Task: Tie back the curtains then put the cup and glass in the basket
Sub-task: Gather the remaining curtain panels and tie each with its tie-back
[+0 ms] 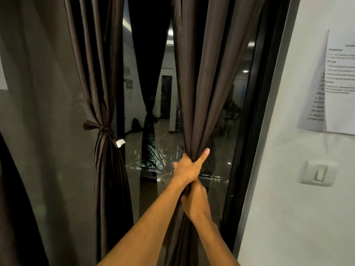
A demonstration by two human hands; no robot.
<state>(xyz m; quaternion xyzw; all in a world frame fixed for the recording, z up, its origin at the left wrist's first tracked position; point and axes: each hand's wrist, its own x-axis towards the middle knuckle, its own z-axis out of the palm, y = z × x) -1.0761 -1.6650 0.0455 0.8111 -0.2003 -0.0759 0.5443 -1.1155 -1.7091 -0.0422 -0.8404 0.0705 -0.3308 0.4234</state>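
Dark window glass (165, 135) fills the middle of the view, with night behind it. Reflected in the glass are round ceiling lights, a shiny tiled floor and, low down, leafy plants. Just right of the glass runs its black frame (258, 120), then a white wall (284, 217). Printed paper sheets (340, 83) hang on that wall, well right of the glass, and a white light switch (318, 172) sits below them.
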